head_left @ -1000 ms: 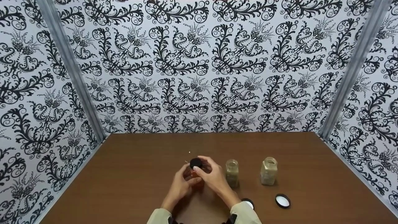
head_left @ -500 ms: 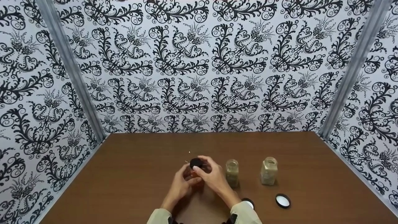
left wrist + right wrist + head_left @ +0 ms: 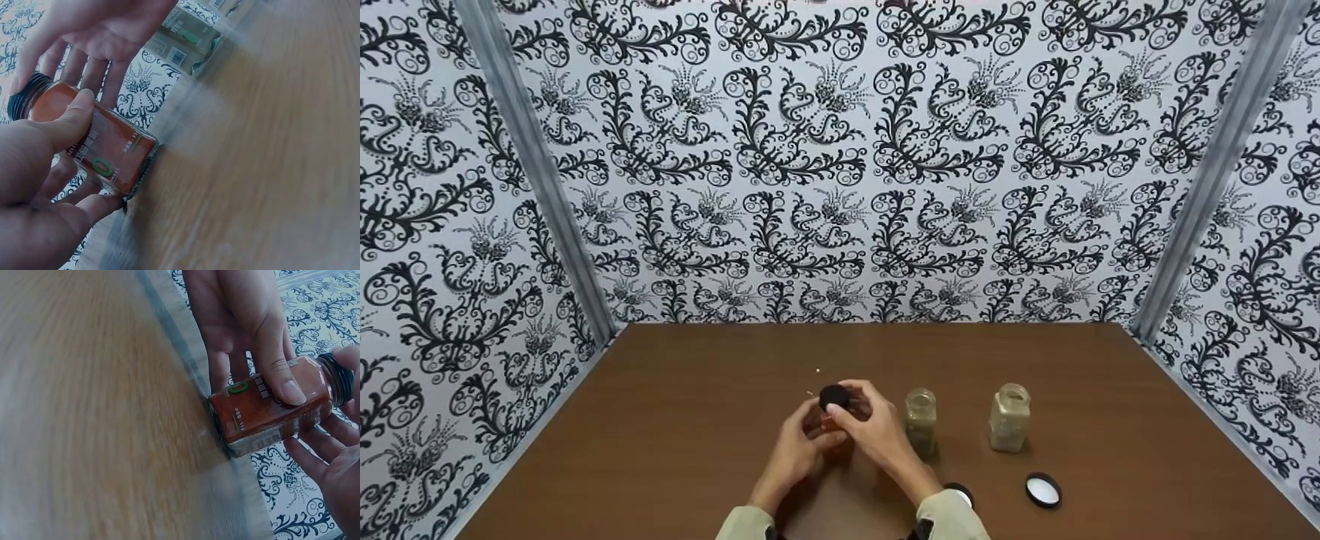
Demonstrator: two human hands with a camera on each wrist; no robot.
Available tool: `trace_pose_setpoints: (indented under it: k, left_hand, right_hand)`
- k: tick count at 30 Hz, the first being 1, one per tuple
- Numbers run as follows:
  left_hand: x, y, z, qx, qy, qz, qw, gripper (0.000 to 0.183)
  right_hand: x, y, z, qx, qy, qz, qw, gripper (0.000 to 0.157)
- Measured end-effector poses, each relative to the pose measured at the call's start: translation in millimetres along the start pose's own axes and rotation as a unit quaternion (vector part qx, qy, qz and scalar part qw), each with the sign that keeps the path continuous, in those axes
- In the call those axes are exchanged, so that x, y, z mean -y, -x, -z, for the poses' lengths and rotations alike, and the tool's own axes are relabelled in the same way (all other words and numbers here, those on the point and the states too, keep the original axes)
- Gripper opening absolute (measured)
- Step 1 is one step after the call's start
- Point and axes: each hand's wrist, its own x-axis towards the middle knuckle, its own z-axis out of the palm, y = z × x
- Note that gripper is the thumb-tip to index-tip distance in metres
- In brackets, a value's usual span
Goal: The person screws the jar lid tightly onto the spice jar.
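Note:
A square glass spice jar of orange-red powder (image 3: 115,149) stands upright on the table between the hands. My left hand (image 3: 799,448) grips its body, thumb across the front in the left wrist view. With thumb and fingers, my right hand (image 3: 880,431) holds the jar's black lid (image 3: 833,396), which sits on the neck. The lower part of the jar is mostly covered by the hands in the head view; its label (image 3: 247,402) shows a green mark in the right wrist view.
Two lidless glass jars of greenish-grey powder, a nearer jar (image 3: 921,427) and a farther-right jar (image 3: 1009,420), stand to the right. One black lid (image 3: 1042,490) lies white side up; another lid (image 3: 960,493) is partly behind the right sleeve. Small specks lie beyond the hands.
The head view has tilted very slightly. Both hands keep their hold on the jar and lid, with no clear movement.

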Motion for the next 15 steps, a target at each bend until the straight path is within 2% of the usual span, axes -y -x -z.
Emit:
trace_pose_setpoints:
  k: [9,15]
  left_hand:
    - [-1.6,1.7,-0.1,-0.006,-0.013,0.002,0.9999,0.056]
    - [-0.7,0.9,0.6,-0.005,-0.019,0.002,0.9998,0.056]
  right_hand:
    - [1.2,0.7,0.3,0.001,0.001,-0.002,1.0,0.035]
    - [2.8,1.3,0.3,0.0,0.004,0.0,1.0,0.04]
